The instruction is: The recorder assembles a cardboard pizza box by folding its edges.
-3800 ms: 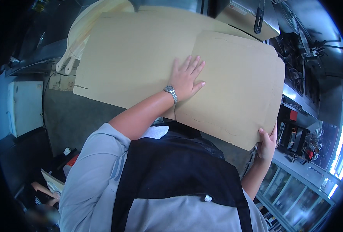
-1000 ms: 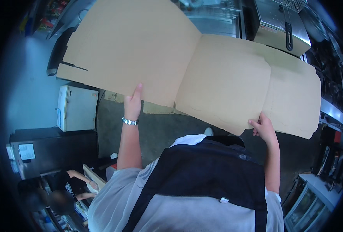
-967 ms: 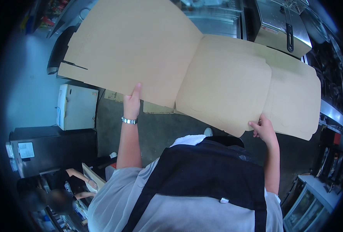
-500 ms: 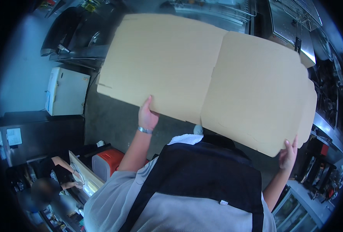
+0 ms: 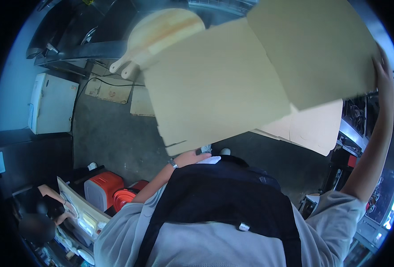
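Note:
A large unfolded cardboard box blank (image 5: pixel 215 84), creased across its middle, is raised and tilted in front of me. My right hand (image 5: pixel 383 69) grips its far right edge with the arm stretched out. Below it a second cardboard blank (image 5: pixel 315 127) shows in part, paler and lying lower; what it rests on is hidden. My left hand (image 5: pixel 190 158), with a watch at the wrist, is at my waist by the blank's near left corner, next to a white cloth (image 5: pixel 210 160). Its fingers are partly hidden, so a hold cannot be made out.
Round wooden peels (image 5: pixel 166 33) with handles lie on the counter at far left. Flattened cardboard (image 5: pixel 114 91) and a cable are on the floor near a white cabinet (image 5: pixel 54 104). Orange-red containers (image 5: pixel 103 187) stand at my left; beyond, another person works at a board (image 5: pixel 79 204).
The upper blank has swung up and tilted, its right half raised by my right hand. My left hand has left its near edge and dropped to my waist. The lower blank and peels now show.

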`<state>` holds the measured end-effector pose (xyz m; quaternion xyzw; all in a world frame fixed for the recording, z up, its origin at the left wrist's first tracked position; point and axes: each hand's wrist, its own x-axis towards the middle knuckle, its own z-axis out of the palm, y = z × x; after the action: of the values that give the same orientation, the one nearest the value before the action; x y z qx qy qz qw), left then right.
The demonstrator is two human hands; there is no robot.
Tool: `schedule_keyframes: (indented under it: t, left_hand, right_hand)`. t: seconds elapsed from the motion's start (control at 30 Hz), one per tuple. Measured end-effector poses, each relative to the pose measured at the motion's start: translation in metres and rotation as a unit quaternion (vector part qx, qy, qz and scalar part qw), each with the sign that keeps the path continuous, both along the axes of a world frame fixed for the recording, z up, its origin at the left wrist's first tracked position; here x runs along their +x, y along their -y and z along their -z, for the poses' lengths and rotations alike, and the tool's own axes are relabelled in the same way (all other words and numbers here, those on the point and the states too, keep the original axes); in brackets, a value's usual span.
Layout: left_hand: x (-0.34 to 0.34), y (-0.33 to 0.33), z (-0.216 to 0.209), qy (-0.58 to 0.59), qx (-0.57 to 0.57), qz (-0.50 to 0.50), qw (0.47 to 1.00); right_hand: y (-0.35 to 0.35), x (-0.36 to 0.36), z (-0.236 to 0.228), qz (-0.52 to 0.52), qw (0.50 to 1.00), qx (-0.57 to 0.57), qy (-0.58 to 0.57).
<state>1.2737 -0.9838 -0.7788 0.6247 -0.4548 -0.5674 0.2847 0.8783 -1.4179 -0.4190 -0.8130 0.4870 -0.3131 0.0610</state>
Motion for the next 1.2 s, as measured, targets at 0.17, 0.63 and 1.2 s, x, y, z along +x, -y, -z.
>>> schedule_keyframes:
  t: [0.17, 0.63, 1.2]
  left_hand:
    - [0.041, -0.078, 0.088, -0.106, 0.112, -0.153, 0.976]
    - [0.065, 0.093, 0.010, -0.298, -0.087, -0.518, 0.797]
    - [0.056, 0.011, -0.037, -0.092, 0.181, -0.173, 0.964]
  right_hand:
    - [0.060, 0.097, -0.042, -0.200, 0.977, 0.026, -0.063]
    - [0.049, 0.172, 0.062, -0.065, 0.971, -0.224, -0.056]
    - [0.012, 0.120, 0.152, -0.139, 0.984, -0.112, -0.013]
